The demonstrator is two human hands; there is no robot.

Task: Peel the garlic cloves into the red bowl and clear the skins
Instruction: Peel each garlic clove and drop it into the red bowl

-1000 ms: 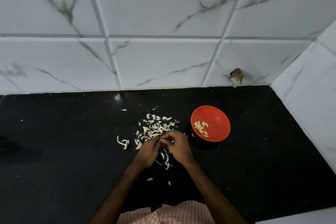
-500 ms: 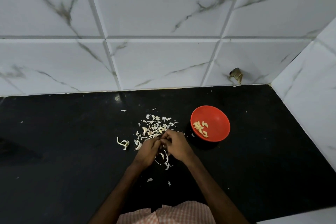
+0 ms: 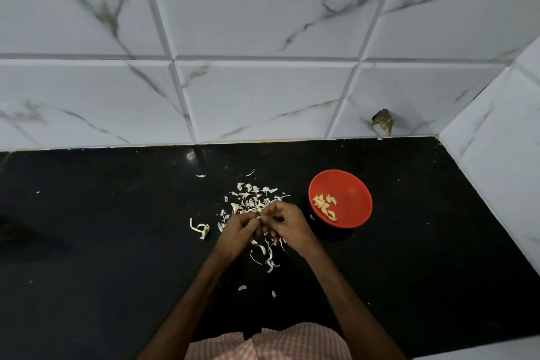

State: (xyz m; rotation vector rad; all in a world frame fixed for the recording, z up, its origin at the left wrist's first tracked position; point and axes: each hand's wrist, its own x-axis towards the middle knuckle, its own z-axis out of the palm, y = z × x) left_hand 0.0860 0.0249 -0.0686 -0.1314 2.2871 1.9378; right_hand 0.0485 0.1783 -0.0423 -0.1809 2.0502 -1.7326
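The head view looks down from above the black counter (image 3: 117, 242), facing the tiled wall (image 3: 263, 9).

Black countertop (image 3: 117, 242) beneath the fingers (image 3: 276, 208). White veined wall tiles (image 3: 263, 96) beyond them, with a brown damaged patch (image 3: 382, 122) to their right. Checked cloth (image 3: 292, 342) well behind them.

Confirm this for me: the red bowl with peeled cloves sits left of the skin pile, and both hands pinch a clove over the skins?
Wrong side. The head view shows the red bowl right of the skin pile, not left. The peeled cloves are in it, and the left hand and right hand pinch what looks like a clove over the skins.
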